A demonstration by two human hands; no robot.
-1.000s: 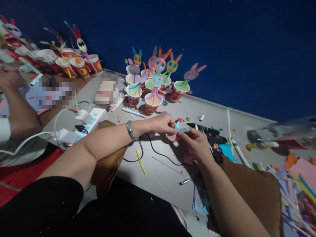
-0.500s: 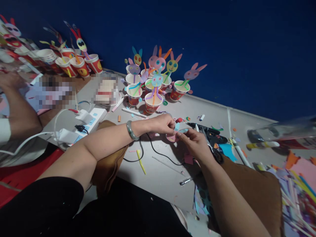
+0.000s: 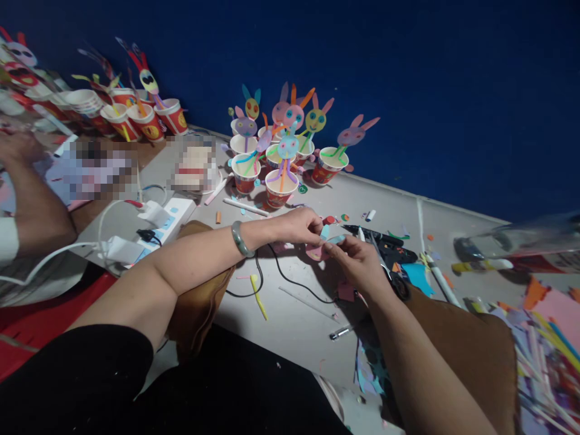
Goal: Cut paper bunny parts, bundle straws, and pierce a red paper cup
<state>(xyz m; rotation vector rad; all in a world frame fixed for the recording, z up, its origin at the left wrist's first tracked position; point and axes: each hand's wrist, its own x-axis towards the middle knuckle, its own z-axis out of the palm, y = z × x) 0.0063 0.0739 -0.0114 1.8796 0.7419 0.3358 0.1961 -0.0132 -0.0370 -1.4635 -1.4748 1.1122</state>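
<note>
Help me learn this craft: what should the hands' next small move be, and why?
Perhaps press the light-blue strip onto the pink piece: the right hand seems to hold the strip beside that piece, with the left hand close by.

Cannot see the pink cutout (image 3: 314,252) whole, partly covered by the left hand (image 3: 299,226) and right hand (image 3: 360,260); cannot make out its join with the pale blue piece (image 3: 325,231). Cannot follow the right forearm (image 3: 417,356) past the bottom edge, nor see all of the co-worker's hand (image 3: 20,142), blurred and cut at the left. Cannot identify the pixelated item (image 3: 194,166). Cannot read the smeared label (image 3: 562,261) on the bottle (image 3: 502,243), cropped at right. Cannot separate the blurred scraps (image 3: 544,356) or see the rear cups (image 3: 238,145) fully behind the front cups (image 3: 280,196).
</note>
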